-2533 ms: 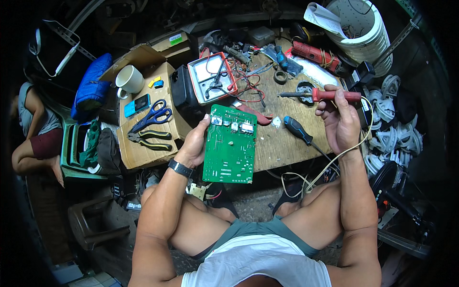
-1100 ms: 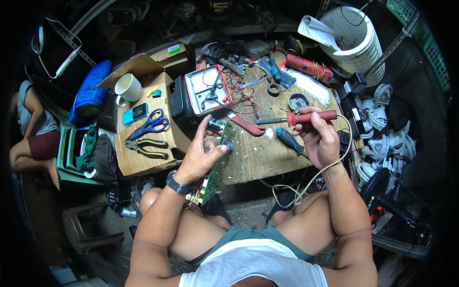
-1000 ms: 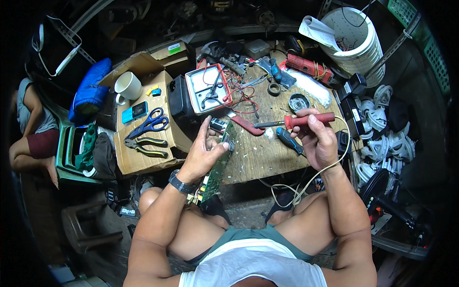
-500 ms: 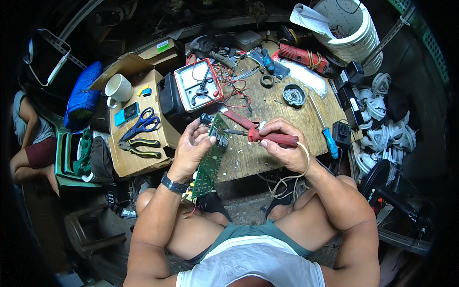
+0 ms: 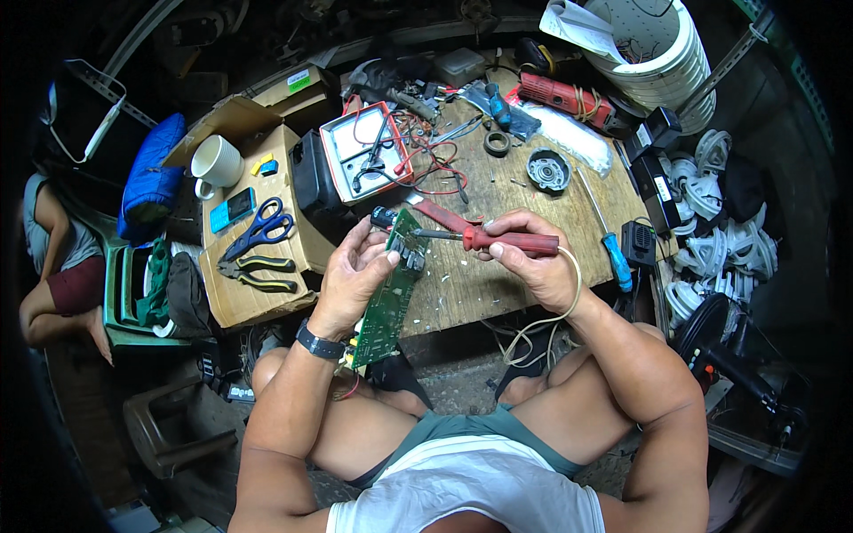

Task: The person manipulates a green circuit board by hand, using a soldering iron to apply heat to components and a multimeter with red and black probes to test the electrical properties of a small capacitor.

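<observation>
Tilted nearly on edge, a green circuit board (image 5: 386, 313) is gripped near its upper end by my left hand (image 5: 354, 274). A dark cylindrical capacitor (image 5: 384, 217) shows by my left fingertips, at the board's top. My right hand (image 5: 531, 259) is closed round the red handle of a soldering iron (image 5: 511, 241), whose pale cord runs down past my wrist. The iron's metal tip points left and reaches the upper part of the board, near dark grey parts; whether it touches them I cannot tell.
The wooden table (image 5: 462, 298) bears a red-rimmed tray (image 5: 370, 153) with test leads, a round metal part (image 5: 548, 171) and a blue screwdriver (image 5: 615, 258). On cardboard at left lie scissors (image 5: 259, 226), pliers (image 5: 259, 272) and a mug (image 5: 217, 162). Another person (image 5: 67, 253) sits far left.
The soldering iron has swung more level in my right hand, its tip a little higher along the board. My left hand still holds the board, with its face turned slightly more into view.
</observation>
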Demonstrator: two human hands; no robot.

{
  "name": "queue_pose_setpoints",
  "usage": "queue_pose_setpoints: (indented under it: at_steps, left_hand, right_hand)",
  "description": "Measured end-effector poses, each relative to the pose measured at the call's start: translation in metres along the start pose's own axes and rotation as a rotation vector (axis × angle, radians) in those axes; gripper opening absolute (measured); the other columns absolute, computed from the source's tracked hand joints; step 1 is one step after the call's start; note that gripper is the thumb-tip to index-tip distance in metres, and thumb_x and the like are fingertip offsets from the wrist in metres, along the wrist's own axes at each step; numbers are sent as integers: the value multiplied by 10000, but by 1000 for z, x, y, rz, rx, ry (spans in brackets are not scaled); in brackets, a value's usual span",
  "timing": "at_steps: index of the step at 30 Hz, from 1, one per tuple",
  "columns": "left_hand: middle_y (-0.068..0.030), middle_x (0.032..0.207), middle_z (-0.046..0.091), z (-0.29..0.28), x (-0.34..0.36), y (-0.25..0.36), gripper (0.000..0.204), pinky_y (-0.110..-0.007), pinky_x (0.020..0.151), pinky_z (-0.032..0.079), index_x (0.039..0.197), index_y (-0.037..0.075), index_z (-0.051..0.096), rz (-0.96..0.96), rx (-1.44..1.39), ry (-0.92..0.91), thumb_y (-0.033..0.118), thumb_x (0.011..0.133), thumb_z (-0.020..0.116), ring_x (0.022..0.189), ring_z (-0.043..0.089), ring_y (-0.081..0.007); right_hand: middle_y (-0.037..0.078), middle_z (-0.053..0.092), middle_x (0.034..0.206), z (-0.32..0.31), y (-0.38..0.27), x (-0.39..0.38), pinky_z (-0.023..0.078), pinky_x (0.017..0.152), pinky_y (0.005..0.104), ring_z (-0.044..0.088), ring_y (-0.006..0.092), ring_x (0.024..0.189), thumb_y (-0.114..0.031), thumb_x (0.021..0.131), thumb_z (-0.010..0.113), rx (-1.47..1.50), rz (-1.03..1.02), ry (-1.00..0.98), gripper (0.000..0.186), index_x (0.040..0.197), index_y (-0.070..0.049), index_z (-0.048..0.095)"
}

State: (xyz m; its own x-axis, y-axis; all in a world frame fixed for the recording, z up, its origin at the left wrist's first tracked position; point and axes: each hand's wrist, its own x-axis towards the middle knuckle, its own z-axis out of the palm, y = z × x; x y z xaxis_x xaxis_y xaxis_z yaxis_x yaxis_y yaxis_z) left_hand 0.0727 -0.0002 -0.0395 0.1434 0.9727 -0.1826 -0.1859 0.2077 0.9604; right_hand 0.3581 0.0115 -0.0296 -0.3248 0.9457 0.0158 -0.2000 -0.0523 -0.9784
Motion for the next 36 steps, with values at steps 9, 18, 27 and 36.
queue_pose_setpoints:
  at_steps: [9,18,27,36]
  left_hand:
    - [-108,1244,536,2,-1,1,830,-263,979,463,1520,-98,224,-9,23,13,100,890,727,1146,567,-155]
    - [-109,1237,545,2,-2,1,864,-274,990,462,1525,-106,193,-13,20,14,110,891,739,1132,570,-154]
    - [-112,1245,538,5,-3,1,898,-281,1003,457,1539,-110,135,-13,9,20,94,899,730,1135,568,-156]
    - [-110,1262,531,5,-3,1,899,-276,1010,447,1542,-109,128,-10,44,21,97,905,727,1133,561,-148]
  right_hand:
    - [92,701,1062,0,6,1,535,860,277,686,146,957,-128,925,709,-58,-37,3,240,1119,-5,639]
    - [112,662,1095,-1,3,2,540,905,321,671,182,985,-101,954,672,-68,18,-35,220,1133,10,608]
    - [86,676,1039,-1,12,1,491,895,331,637,187,985,-148,892,730,-199,-151,10,177,1034,-46,698]
    - [105,683,1050,-4,9,-4,480,928,352,630,238,1015,-127,889,717,-368,-267,-52,179,1058,-68,715]
